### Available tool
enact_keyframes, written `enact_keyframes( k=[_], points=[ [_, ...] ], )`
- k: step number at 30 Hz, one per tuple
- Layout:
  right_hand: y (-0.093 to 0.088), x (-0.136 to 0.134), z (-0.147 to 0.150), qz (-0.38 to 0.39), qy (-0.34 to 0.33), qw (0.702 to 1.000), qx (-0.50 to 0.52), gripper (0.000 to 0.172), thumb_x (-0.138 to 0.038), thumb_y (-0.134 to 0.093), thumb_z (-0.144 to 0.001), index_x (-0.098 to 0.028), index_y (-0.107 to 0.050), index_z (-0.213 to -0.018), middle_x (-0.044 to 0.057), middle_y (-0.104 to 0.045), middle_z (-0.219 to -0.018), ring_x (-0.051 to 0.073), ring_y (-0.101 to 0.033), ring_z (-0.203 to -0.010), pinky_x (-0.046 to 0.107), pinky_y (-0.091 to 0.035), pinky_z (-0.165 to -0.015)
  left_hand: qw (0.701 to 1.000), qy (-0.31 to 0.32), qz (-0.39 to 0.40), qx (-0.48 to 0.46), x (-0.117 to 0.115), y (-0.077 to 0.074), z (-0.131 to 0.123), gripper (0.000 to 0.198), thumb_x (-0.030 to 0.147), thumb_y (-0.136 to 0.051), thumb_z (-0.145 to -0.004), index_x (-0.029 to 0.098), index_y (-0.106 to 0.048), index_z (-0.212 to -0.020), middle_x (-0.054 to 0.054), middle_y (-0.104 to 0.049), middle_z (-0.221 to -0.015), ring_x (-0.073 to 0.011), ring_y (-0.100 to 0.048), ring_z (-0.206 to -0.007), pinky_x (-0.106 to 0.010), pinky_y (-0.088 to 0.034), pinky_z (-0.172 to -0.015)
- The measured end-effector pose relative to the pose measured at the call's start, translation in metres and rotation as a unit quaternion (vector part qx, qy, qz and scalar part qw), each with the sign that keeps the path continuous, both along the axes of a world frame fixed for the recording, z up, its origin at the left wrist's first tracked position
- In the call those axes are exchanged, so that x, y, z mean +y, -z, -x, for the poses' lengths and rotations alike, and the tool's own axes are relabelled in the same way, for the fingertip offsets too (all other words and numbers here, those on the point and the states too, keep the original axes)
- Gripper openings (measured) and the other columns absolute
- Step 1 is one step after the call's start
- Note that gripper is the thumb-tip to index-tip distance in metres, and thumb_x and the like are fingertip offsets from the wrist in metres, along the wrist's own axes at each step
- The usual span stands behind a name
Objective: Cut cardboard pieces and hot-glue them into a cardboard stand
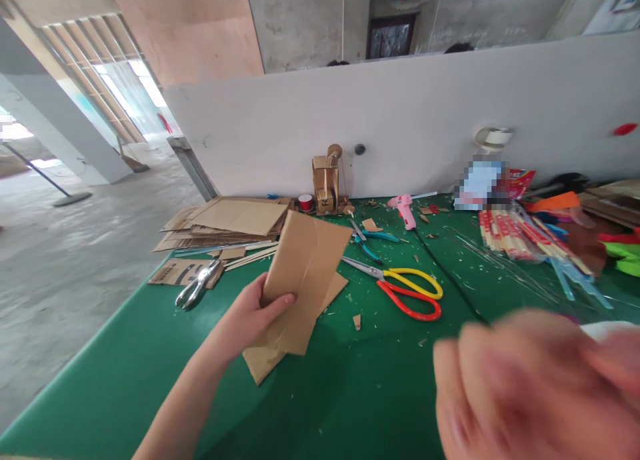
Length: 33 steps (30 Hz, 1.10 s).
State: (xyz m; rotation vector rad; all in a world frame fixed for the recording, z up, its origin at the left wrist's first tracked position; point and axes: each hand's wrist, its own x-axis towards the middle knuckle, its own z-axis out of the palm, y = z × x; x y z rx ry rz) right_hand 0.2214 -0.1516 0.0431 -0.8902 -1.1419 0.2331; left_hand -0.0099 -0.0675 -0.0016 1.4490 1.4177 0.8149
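My left hand (pixel 265 310) grips a folded piece of brown cardboard (pixel 313 260), thumb on its near face. It holds the piece tilted above the green table. Beneath it, another flat cardboard piece (pixel 265 361) shows partly. My right hand (pixel 530 387) is large and blurred at the lower right, close to the camera. Its fingers look curled in, and anything inside them is hidden. Scissors (pixel 410 288) with one yellow and one red handle lie between the hands, blades toward the cardboard. A small cardboard scrap (pixel 357 323) rests nearby.
Stacked cardboard sheets (pixel 235 215), silver pliers (pixel 197 285) and wooden sticks (pixel 250 257) lie left. Behind are a cardboard model (pixel 326 180), red spool (pixel 305 203), teal-handled pliers (pixel 373 240) and pink glue gun (pixel 404 212) with black cord. Packaged sticks (pixel 510 233) lie right, below a white partition (pixel 400 113).
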Motion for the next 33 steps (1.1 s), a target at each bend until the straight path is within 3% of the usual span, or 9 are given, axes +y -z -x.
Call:
enact_keyframes(
  k=[3, 5, 8, 15, 18, 21, 25, 30, 33],
  points=[
    [0.013, 0.05, -0.011, 0.115, -0.124, 0.985, -0.009, 0.027, -0.035, -0.058, -0.084, -0.031, -0.052, -0.11, 0.003, -0.061, -0.109, 0.015, -0.063, -0.082, 0.03, -0.055, -0.064, 0.976, -0.054, 0.005, -0.21, 0.013, -0.004, -0.002, 0.046, 0.04, -0.07, -0.074, 0.024, -0.054, -0.114, -0.005, -0.066, -0.109, -0.0229, -0.064, -0.094, -0.034, -0.054, -0.079],
    [0.028, 0.081, -0.009, 0.257, -0.223, 0.94, -0.041, 0.04, -0.039, -0.06, -0.083, -0.029, -0.048, -0.12, 0.008, -0.052, -0.128, 0.021, -0.058, -0.107, 0.036, -0.055, -0.078, 0.952, -0.088, 0.016, -0.292, 0.027, -0.001, -0.011, 0.044, 0.034, -0.073, -0.072, 0.026, -0.056, -0.111, -0.003, -0.068, -0.104, -0.0211, -0.065, -0.086, -0.034, -0.055, -0.074],
    [0.057, 0.116, 0.001, 0.374, -0.329, 0.865, -0.063, 0.055, -0.042, -0.058, -0.084, -0.028, -0.038, -0.133, 0.012, -0.049, -0.134, 0.025, -0.057, -0.111, 0.041, -0.053, -0.083, 0.917, -0.106, 0.022, -0.384, 0.05, 0.011, -0.033, 0.036, 0.026, -0.074, -0.07, 0.023, -0.06, -0.103, -0.002, -0.069, -0.1, -0.0183, -0.065, -0.082, -0.031, -0.056, -0.072],
    [0.108, 0.159, 0.011, 0.241, -0.284, 0.924, -0.09, 0.026, -0.03, -0.048, -0.086, -0.02, -0.053, -0.109, 0.01, -0.063, -0.112, 0.025, -0.059, -0.106, 0.044, -0.046, -0.093, 0.877, -0.091, 0.014, -0.471, 0.076, 0.041, -0.067, 0.034, 0.027, -0.07, -0.071, 0.021, -0.058, -0.103, -0.004, -0.068, -0.101, -0.0182, -0.065, -0.087, -0.032, -0.053, -0.077],
    [0.114, 0.163, 0.002, 0.196, -0.217, 0.956, -0.03, 0.027, -0.032, -0.05, -0.085, -0.021, -0.047, -0.109, 0.012, -0.061, -0.114, 0.025, -0.059, -0.106, 0.043, -0.046, -0.092, 0.927, -0.049, -0.032, -0.37, 0.078, 0.044, -0.051, 0.041, 0.044, -0.06, -0.079, 0.023, -0.053, -0.113, -0.008, -0.064, -0.112, -0.0218, -0.063, -0.098, -0.037, -0.051, -0.081],
    [0.114, 0.163, -0.008, 0.199, -0.172, 0.965, -0.01, 0.03, -0.03, -0.054, -0.079, -0.021, -0.044, -0.105, 0.013, -0.061, -0.111, 0.026, -0.058, -0.105, 0.042, -0.046, -0.091, 0.987, -0.036, -0.151, -0.032, 0.074, 0.041, -0.024, 0.049, 0.051, -0.057, -0.077, 0.021, -0.054, -0.116, -0.012, -0.059, -0.119, -0.0278, -0.055, -0.113, -0.043, -0.043, -0.093],
    [0.113, 0.162, -0.013, 0.258, -0.155, 0.954, 0.015, 0.029, -0.024, -0.056, -0.068, -0.023, -0.041, -0.093, 0.008, -0.061, -0.098, 0.025, -0.06, -0.095, 0.042, -0.05, -0.083, 0.921, 0.028, -0.156, 0.355, 0.065, 0.04, -0.004, 0.059, 0.057, -0.062, -0.067, 0.017, -0.059, -0.11, -0.017, -0.06, -0.115, -0.038, -0.05, -0.114, -0.047, -0.04, -0.09],
    [0.112, 0.161, -0.012, 0.267, -0.176, 0.946, 0.051, 0.037, -0.019, -0.054, -0.065, -0.022, -0.041, -0.099, 0.007, -0.06, -0.101, 0.024, -0.059, -0.096, 0.043, -0.049, -0.087, 0.943, 0.121, -0.063, 0.303, 0.063, 0.033, -0.005, 0.037, 0.054, -0.06, -0.07, 0.018, -0.061, -0.081, -0.007, -0.063, -0.081, -0.0259, -0.06, -0.076, -0.032, -0.043, -0.064],
    [0.111, 0.158, -0.011, 0.263, -0.216, 0.938, 0.065, 0.04, -0.016, -0.054, -0.066, -0.022, -0.042, -0.105, 0.007, -0.061, -0.106, 0.025, -0.06, -0.1, 0.044, -0.048, -0.09, 0.989, 0.044, -0.07, 0.122, 0.067, 0.025, -0.001, 0.036, 0.053, -0.062, -0.07, 0.019, -0.055, -0.076, -0.003, -0.062, -0.075, -0.0216, -0.059, -0.071, -0.029, -0.044, -0.061]
  ],
)
